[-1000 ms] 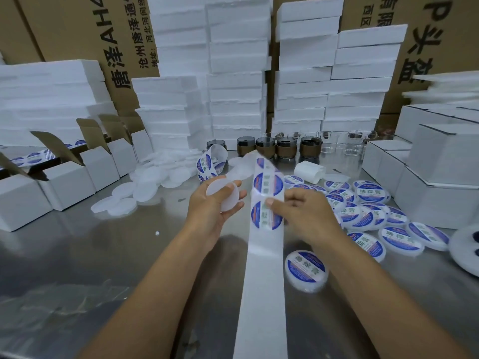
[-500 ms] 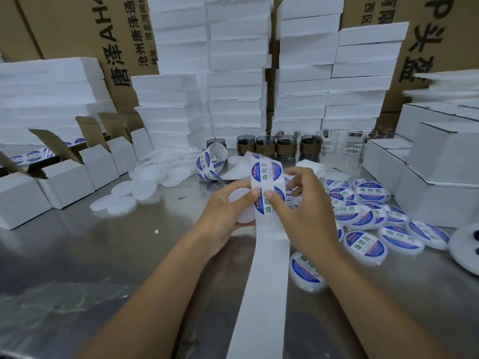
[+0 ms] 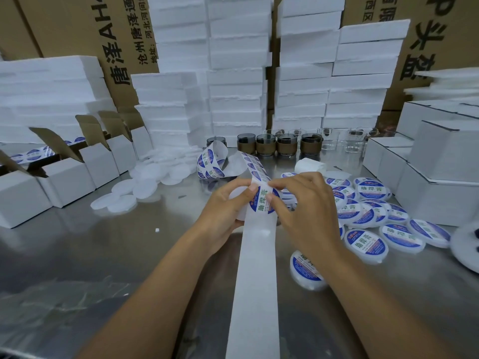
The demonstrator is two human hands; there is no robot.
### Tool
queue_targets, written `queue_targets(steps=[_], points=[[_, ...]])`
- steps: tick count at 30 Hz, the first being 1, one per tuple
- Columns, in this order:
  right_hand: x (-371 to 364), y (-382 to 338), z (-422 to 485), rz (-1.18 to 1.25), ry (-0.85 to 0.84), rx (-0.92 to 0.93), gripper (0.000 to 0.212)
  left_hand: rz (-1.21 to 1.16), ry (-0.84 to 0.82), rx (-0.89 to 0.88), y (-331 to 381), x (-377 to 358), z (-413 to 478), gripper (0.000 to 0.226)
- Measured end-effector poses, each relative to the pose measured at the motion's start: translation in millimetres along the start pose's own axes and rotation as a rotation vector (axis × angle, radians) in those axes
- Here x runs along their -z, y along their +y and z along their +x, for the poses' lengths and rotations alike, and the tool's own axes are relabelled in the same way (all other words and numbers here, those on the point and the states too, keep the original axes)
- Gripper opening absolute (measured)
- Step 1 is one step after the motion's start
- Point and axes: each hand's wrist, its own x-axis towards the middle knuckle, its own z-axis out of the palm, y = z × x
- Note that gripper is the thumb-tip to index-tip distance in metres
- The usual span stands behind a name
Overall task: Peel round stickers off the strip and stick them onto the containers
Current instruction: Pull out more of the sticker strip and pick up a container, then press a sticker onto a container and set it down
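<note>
Far left: open boxes (image 3: 85, 164) on surface (image 3: 90, 255), blank lids (image 3: 145, 182) heaped beside them. My left hand (image 3: 223, 208) grips white container (image 3: 241, 213), thumb on sticker (image 3: 261, 203). Strip (image 3: 255, 294) runs from near edge up between my hands, bends over container, trails back to loose coil (image 3: 211, 164). My right hand (image 3: 308, 211) pinches sticker at strip's fold, covering part of it. Brown jars (image 3: 286, 145) behind. Labelled containers (image 3: 369, 242) spread right, some hidden under my right wrist. Stacked boxes (image 3: 440, 182) far right.
</note>
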Motion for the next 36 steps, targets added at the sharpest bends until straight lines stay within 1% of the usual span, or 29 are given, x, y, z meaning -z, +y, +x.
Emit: queue_targets(steps=[4,8,15,20,23,27,30,33,36], points=[[-1,1,1,0.0,-0.037,-0.047,0.024,0.002,0.023,0.016,0,0,2,0.013],[-1,0,2,0.002,-0.031,-0.024,0.022,-0.029,0.053,0.029,1,-1,2,0.013],[-1,0,1,0.005,-0.049,0.002,0.014,-0.036,0.091,0.079,4,-3,1,0.025],[-2,0,2,0.027,-0.098,-0.003,0.009,-0.036,0.121,0.106,4,-4,1,0.025],[-1,-4,3,0.154,-0.101,-0.088,0.006,-0.012,0.13,0.101,1,-2,3,0.018],[4,-11,7,0.457,-0.07,-0.261,0.019,0.03,0.194,0.089,-2,-1,6,0.007],[8,-14,10,0.644,-0.044,-0.361,0.021,0.085,0.209,0.044,-5,-1,6,0.01],[12,-13,13,0.824,0.024,-0.432,0.023,0.198,0.234,-0.03,-8,0,5,0.013],[15,-13,15,0.899,0.05,-0.47,0.02,0.261,0.259,-0.109,-8,-2,5,0.01]])
